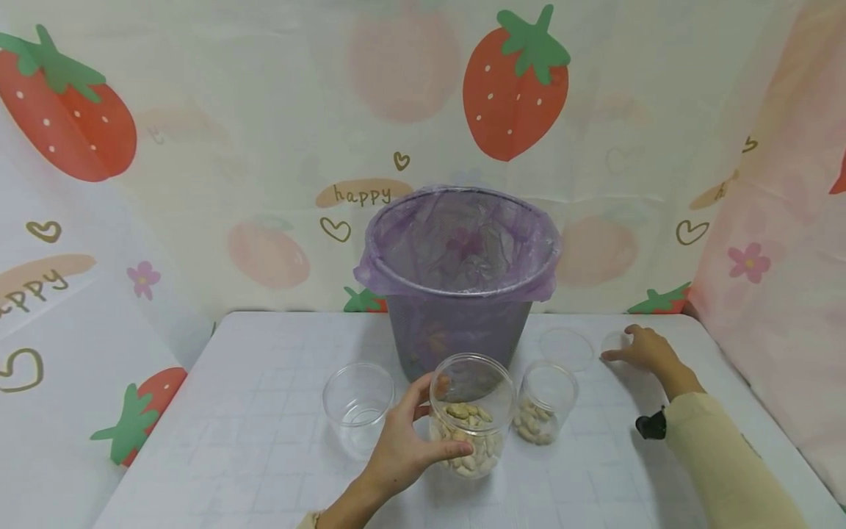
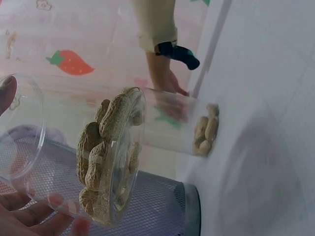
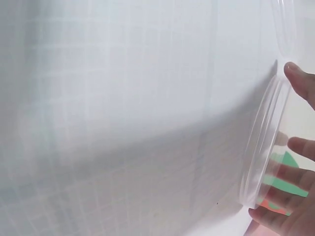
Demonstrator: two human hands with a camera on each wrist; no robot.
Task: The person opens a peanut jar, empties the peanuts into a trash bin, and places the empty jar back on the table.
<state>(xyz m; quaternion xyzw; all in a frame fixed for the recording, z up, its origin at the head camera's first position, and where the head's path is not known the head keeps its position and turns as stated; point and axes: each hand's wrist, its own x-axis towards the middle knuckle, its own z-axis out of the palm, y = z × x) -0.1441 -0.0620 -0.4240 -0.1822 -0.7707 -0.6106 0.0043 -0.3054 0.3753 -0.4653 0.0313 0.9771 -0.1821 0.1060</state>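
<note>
My left hand (image 1: 399, 444) grips a clear round plastic jar (image 1: 500, 426) of unshelled peanuts (image 2: 93, 162), held above the table with its mouth up. To its right stands a smaller clear jar (image 1: 562, 411) with several peanuts at the bottom. An open clear jar (image 1: 357, 433) is left of my left hand. At the back right, my right hand (image 1: 646, 351) has its thumb and fingers spread around a clear round lid (image 3: 263, 142). Fingertips come right to the lid's edge in the right wrist view. Another clear lid (image 1: 567, 349) lies beside it.
Behind the jars stands a mesh bin (image 1: 456, 330) lined with a purple plastic bag (image 1: 463, 290). A white table (image 1: 264, 411) with a faint grid bears everything. Strawberry-printed sheets (image 1: 284, 110) hang behind and at the sides. My right wrist wears a black strap (image 2: 177, 53).
</note>
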